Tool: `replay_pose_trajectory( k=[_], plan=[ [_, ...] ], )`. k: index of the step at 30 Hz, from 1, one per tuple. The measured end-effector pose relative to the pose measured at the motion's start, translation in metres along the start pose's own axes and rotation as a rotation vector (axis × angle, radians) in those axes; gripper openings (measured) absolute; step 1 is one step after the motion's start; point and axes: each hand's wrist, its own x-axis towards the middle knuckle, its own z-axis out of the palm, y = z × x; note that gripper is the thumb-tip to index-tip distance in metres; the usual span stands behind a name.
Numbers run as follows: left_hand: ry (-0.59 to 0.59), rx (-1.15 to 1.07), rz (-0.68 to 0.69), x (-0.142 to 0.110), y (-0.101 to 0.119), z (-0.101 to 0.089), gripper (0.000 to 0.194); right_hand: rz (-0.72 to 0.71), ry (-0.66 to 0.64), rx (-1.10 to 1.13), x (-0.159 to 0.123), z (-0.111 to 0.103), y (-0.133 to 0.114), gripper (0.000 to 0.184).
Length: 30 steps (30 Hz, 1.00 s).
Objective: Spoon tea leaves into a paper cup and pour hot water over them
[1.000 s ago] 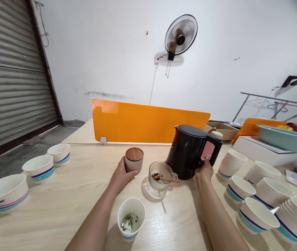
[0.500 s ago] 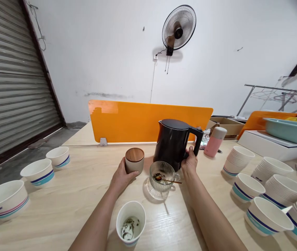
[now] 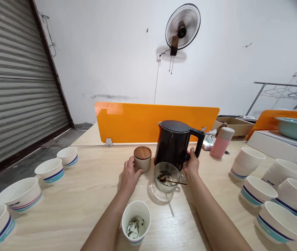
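My left hand [image 3: 130,176] is beside a grey canister with a wooden lid [image 3: 142,160]. Its fingers are spread at the canister's left side, and the thumb lies by its lower front. My right hand [image 3: 191,164] has its fingers around the lower part of the handle of a black electric kettle [image 3: 170,144], which stands upright with its lid shut. In front of the kettle, a ribbed glass cup [image 3: 165,188] on a glass saucer holds dark bits and a small spoon [image 3: 173,181]. Nearer me, a white paper cup [image 3: 136,221] contains clear liquid with dark leaves.
Several paper bowls [image 3: 49,170] line the left side. Stacks of paper bowls [image 3: 285,172] and single ones stand at the right. An orange divider [image 3: 138,122] runs behind the kettle, with a pink bottle [image 3: 221,143] to its right.
The view has turned slightly left. My left hand's fingers have loosened from around the canister. The kettle has shifted a little left relative to the table, with my right hand still on its handle.
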Motion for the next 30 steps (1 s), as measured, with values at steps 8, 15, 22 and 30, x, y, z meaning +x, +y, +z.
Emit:
replay_pose_trajectory(
  k=[8, 15, 22, 30],
  plan=[
    [-0.125, -0.09, 0.08, 0.005, -0.012, 0.006, 0.066, 0.016, 0.04, 0.03, -0.004, 0.004, -0.002, 0.02],
    [-0.194, -0.147, 0.051, 0.002, -0.008, 0.005, 0.078, -0.02, 0.044, -0.005, -0.001, 0.001, -0.001, 0.021],
    [-0.275, -0.217, 0.026, 0.0, -0.005, 0.001, 0.09, -0.048, 0.009, -0.08, 0.007, -0.001, -0.002, 0.019],
    [-0.196, -0.379, -0.058, 0.002, -0.014, 0.01, 0.084, -0.17, -0.087, -0.365, 0.015, -0.041, -0.005, 0.049]
  ],
)
